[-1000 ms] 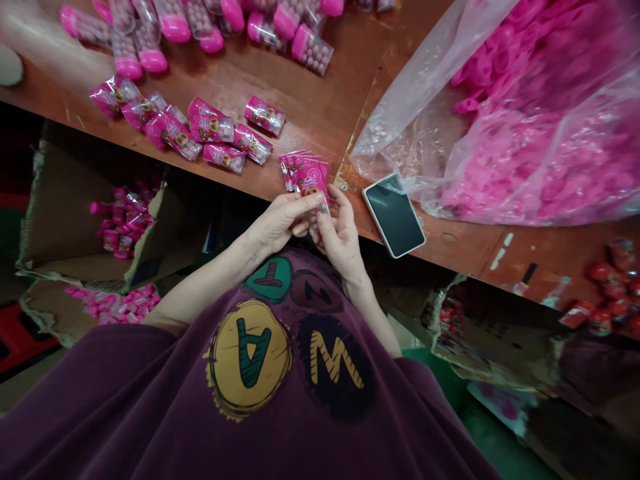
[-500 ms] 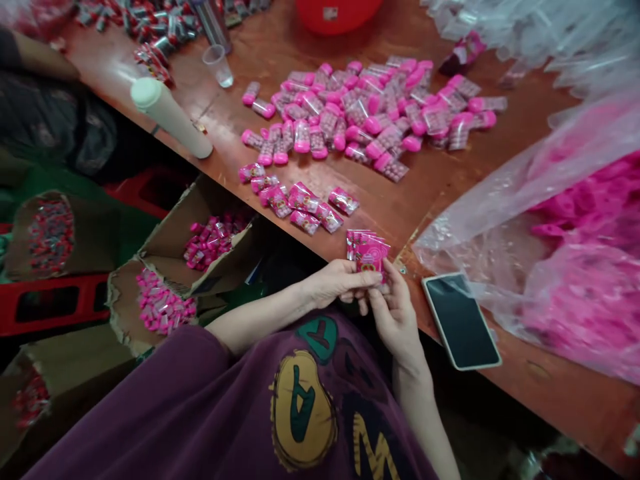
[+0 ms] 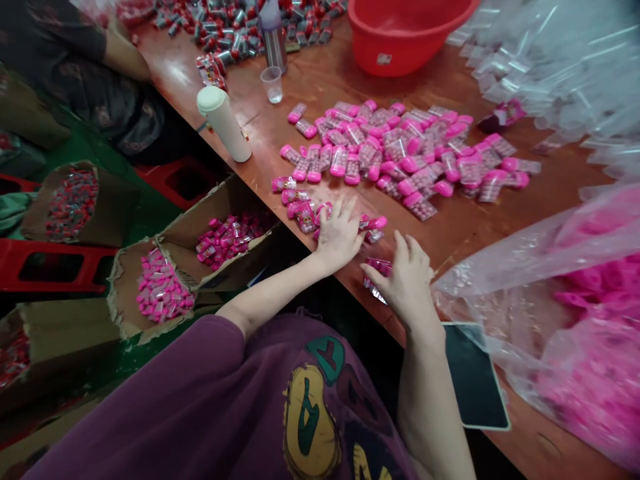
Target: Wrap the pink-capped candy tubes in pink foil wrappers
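Both hands had dropped from the chest to the table point(image 3: 280, 73): a second earlier they pinched one pink sachet between them at the table edge, and now they were apart. The left hand point(image 3: 341, 232) lay flat, fingers spread, pressing on the small cluster of wrapped tubes point(image 3: 300, 210) near the edge, not closed around any of them. The right hand point(image 3: 407, 277) rested palm down, fingers loosely curled over the sachets point(image 3: 376, 267), which peeked out beneath it by the edge; whether it gripped them I could not tell. That read as one piece finished and set with the wrapped ones. Beyond lay the pile of unwrapped tubes point(image 3: 400, 150), a white bottle point(image 3: 223, 123), a red basin point(image 3: 405, 33), a phone point(image 3: 475, 380) and boxes point(image 3: 200, 253) below.
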`<move>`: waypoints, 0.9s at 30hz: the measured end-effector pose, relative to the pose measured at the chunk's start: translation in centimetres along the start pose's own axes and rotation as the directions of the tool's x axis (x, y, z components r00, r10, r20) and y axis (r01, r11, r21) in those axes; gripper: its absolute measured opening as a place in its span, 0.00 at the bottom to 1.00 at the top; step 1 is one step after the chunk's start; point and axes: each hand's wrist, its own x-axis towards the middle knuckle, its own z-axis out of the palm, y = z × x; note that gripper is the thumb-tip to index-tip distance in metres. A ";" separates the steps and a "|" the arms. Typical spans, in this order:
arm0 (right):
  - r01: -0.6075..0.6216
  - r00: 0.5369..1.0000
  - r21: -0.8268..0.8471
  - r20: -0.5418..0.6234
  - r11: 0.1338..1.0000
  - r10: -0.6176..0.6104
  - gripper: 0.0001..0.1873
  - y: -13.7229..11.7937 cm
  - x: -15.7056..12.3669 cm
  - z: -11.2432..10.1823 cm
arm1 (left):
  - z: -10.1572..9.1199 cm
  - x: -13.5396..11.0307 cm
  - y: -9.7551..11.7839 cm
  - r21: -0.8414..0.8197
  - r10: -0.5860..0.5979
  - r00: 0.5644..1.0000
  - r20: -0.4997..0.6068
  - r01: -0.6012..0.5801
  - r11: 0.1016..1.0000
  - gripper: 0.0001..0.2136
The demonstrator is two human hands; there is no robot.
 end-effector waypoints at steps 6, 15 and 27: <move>0.125 0.919 -0.296 0.395 0.947 0.003 0.60 -5.4 6.4 1.3 | -0.8 0.8 -5.3 0.169 -0.116 0.993 0.002 0.114 0.979 0.22; 0.283 0.871 -0.156 0.456 0.946 -0.185 0.35 -14.7 11.2 5.4 | -6.1 0.4 -14.1 0.188 -0.337 0.940 -0.048 0.340 0.921 0.22; 0.601 0.757 0.023 0.305 0.799 -0.578 0.26 -24.3 12.9 13.2 | -11.1 -0.8 -22.7 0.000 -0.564 0.762 -0.318 0.595 0.804 0.25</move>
